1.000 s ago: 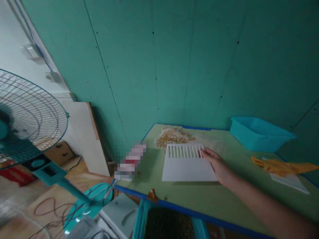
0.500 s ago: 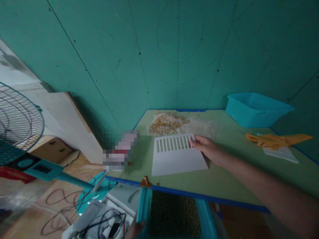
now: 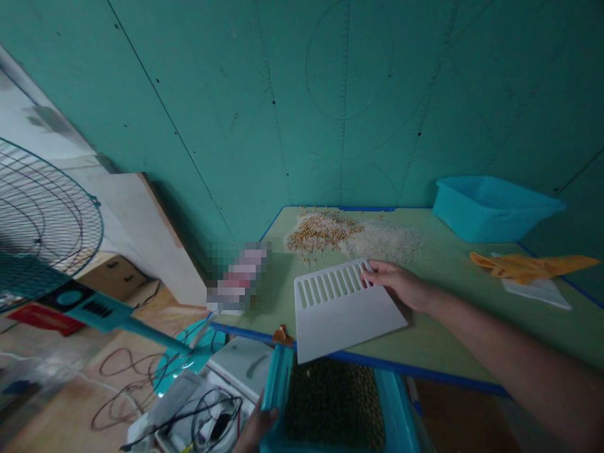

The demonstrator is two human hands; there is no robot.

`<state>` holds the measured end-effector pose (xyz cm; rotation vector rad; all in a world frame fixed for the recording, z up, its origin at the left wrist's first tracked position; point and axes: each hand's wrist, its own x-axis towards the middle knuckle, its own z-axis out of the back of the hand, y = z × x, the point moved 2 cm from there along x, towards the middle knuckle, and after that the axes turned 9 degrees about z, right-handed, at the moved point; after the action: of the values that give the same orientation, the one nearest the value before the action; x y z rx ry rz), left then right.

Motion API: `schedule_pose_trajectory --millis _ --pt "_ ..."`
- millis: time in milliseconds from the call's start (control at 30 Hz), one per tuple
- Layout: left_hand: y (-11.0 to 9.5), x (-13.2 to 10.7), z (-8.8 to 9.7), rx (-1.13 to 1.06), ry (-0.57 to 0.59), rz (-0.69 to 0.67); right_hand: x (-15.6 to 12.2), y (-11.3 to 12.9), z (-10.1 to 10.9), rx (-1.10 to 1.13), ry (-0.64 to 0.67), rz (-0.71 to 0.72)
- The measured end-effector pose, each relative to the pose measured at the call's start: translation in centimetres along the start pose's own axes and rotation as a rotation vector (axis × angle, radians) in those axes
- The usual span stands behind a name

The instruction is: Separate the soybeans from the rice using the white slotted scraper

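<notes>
My right hand (image 3: pixel 396 283) grips the upper right corner of a white slotted board (image 3: pixel 344 327), thumb and fingers closed on its edge. A row of long slots runs along the board's far side; its near left corner reaches past the table's front edge, over a teal bin (image 3: pixel 278 390). Dark grains or beans (image 3: pixel 335 402) fill much of that bin. At the bottom of the view my left hand (image 3: pixel 258 425) holds the bin's left rim, mostly cut off by the frame. Beyond the board lie yellowish beans (image 3: pixel 316 234) mixed with pale grains (image 3: pixel 387 240).
On the table (image 3: pixel 453 340), a teal tub (image 3: pixel 491 211) stands at the back right, with an orange cloth (image 3: pixel 523 267) before it. A copper-coloured clip (image 3: pixel 283 335) sits on the front edge. A fan (image 3: pixel 47 220) and loose cables (image 3: pixel 123 384) are at left.
My right hand has drawn the slotted board toward me and tilted it, so its near left corner now passes the table edge. My left hand stays at the bin. The view has shifted slightly.
</notes>
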<state>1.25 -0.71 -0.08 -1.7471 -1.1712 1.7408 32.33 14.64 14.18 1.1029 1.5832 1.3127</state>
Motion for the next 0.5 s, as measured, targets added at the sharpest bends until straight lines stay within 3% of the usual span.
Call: schedule_pose_trajectory --millis 167,333,500 --pt "0.7 0.3 -0.7 -0.009 0.046 -0.079 0.0 0.1 -0.1 0.051 -0.038 0.007" --pt "1.4 2.4 -1.1 0.097 0.063 -0.07 0.6 0.1 -0.1 0.131 -0.197 0.06" --pt "1.0 5.0 -2.8 0.191 0.067 -0.059 1.1 0.3 0.3 0.234 -0.371 0.131"
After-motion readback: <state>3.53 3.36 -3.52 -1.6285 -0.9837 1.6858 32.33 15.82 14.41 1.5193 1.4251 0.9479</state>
